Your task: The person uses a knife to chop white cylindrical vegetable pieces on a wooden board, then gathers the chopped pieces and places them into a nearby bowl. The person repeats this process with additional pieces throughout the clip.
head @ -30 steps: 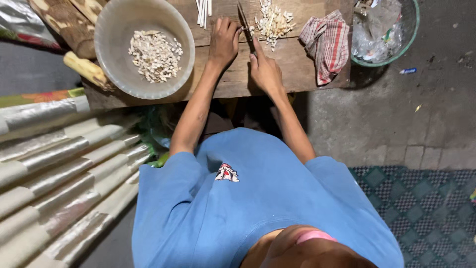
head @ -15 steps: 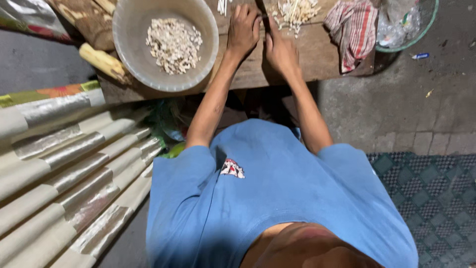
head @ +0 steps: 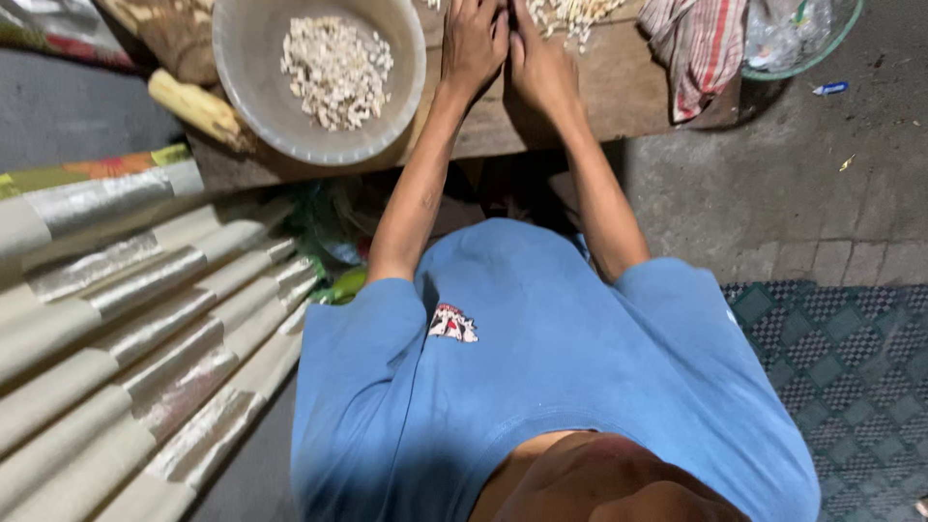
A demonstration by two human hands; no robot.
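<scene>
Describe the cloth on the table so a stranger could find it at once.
Start at the wooden table at the top of the view. Right of the right hand, at the table's right end, lies a crumpled cloth. Its red-and-pale checked stripes set it apart from the green-rimmed basin beside it.

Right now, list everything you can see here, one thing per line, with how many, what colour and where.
wooden table: one, brown, top centre
bowl: one, pale grey, on the table's left part
chopped pieces: a heap, whitish, inside the bowl
cut bits: a small pile, whitish, on the table at the top edge
cloth: one, red and white checked, on the table's right end
basin: one, green-rimmed, holding clear plastic, top right
yellowish stick: one, left of the bowl
folded sheets: a stack, beige and silvery, left side
mat: one, dark green patterned, lower right floor
blue shirt: one, worn by the person, centre
left hand: on the table, top centre
right hand: beside it, touching
</scene>
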